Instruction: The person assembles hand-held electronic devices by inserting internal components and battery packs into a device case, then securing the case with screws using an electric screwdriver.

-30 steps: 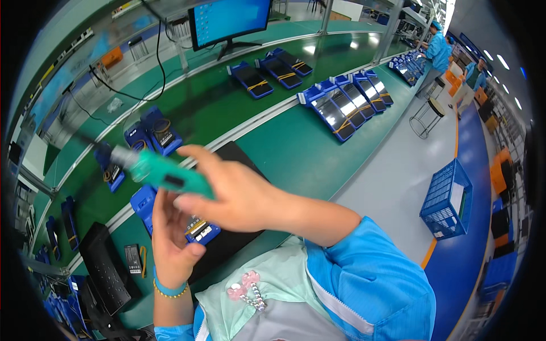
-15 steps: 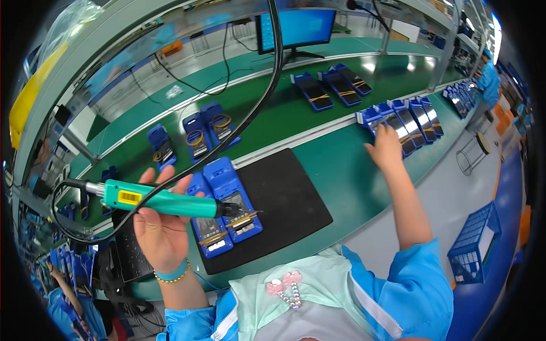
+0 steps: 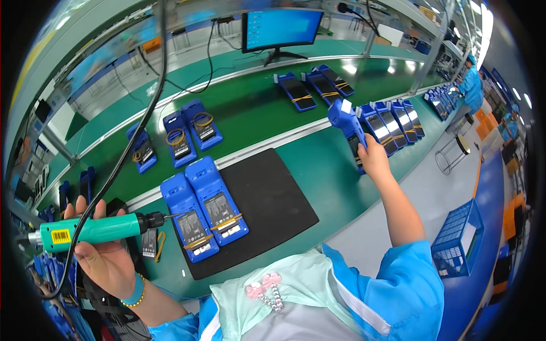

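Note:
My left hand (image 3: 108, 264) supports a green electric screwdriver (image 3: 96, 232) across the palm and fingers, its bit pointing right toward two blue handheld terminals. These terminals, one on the left (image 3: 177, 193) and one on the right (image 3: 200, 173), lie battery side up on a black mat (image 3: 273, 190), each with a rubber band around its lower end. At the right, my right hand (image 3: 373, 158) grips another blue terminal (image 3: 343, 119) by its side, tilted up beside a row of banded terminals (image 3: 392, 126) with dark screens.
A loose battery (image 3: 149, 243) lies left of the mat. Several terminals rest on the green belt (image 3: 244, 116) beyond. A black cable (image 3: 149, 108) hangs down in front of my left hand. A monitor (image 3: 281, 29) stands behind; a blue crate (image 3: 455, 244) sits at right. Co-workers stand far right.
My right hand has taken up a terminal from the row and tilted it upward. My left hand and the screwdriver have moved left, off the two terminals on the mat.

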`<state>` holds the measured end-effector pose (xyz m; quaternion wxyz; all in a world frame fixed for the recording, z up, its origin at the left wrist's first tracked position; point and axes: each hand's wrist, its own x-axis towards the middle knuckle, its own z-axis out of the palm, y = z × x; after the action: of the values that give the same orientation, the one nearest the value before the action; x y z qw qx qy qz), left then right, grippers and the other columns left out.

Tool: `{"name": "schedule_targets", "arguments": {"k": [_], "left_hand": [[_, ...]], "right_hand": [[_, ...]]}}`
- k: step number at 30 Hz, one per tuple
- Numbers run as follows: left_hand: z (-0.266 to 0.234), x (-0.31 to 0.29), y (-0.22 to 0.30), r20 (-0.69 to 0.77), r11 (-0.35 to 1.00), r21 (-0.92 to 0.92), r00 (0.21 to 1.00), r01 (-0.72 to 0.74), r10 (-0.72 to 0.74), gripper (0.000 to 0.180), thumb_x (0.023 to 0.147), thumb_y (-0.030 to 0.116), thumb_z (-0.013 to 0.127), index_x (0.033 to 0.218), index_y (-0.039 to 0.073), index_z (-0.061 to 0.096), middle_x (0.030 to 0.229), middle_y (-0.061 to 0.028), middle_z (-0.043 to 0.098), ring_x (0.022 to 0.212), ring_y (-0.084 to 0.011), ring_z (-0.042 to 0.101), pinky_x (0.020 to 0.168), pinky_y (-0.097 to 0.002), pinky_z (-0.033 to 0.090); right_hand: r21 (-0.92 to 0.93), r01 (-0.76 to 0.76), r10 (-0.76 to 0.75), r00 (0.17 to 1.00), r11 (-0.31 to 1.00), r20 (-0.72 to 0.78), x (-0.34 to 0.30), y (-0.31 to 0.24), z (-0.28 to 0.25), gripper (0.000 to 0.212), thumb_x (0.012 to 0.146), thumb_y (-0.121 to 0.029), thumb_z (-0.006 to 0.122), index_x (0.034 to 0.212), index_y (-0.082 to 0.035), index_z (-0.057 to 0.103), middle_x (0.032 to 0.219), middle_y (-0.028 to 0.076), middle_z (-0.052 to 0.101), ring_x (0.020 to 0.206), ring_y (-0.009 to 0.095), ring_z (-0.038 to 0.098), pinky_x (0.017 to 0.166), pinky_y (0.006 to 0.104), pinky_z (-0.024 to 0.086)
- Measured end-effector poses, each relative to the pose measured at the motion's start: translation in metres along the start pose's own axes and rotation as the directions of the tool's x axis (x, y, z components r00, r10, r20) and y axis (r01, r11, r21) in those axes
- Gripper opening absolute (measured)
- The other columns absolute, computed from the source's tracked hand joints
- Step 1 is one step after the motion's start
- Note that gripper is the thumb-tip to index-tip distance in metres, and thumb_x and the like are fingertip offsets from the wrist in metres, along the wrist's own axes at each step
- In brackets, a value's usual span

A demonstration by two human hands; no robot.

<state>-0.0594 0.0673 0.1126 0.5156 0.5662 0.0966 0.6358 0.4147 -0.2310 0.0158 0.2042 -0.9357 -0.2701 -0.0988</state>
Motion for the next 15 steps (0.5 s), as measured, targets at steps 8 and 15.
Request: {"name": "schedule_targets", "arguments": {"k": [8,15], "left_hand": [[0.015,-0.010,-0.002,0.085,0.991,-0.116,0.995,0.068,-0.059,0.077,0.098,0.047,0.058,0.150,0.000,0.027,0.149,-0.0212,0.042,0.125,-0.0364,0.058,0.091,-0.0581,0.058],[0.016,-0.013,0.001,0.063,0.996,-0.076,0.997,0.055,-0.050,0.077,0.098,0.047,0.057,0.149,-0.003,0.028,0.145,-0.0239,0.045,0.122,-0.0376,0.061,0.088,-0.0581,0.060]], "right_hand": [[0.852,-0.521,-0.286,0.810,0.049,0.511,-0.067,-0.112,0.033,0.042,0.100,-0.006,0.048,0.140,0.006,0.044,0.117,0.018,0.067,0.099,0.024,0.071,0.086,0.0370,0.059],[0.802,-0.597,-0.325,0.752,0.033,0.573,-0.099,-0.182,0.086,0.043,0.101,-0.004,0.047,0.143,0.006,0.042,0.128,0.017,0.062,0.113,0.022,0.064,0.096,0.0346,0.053]]}}
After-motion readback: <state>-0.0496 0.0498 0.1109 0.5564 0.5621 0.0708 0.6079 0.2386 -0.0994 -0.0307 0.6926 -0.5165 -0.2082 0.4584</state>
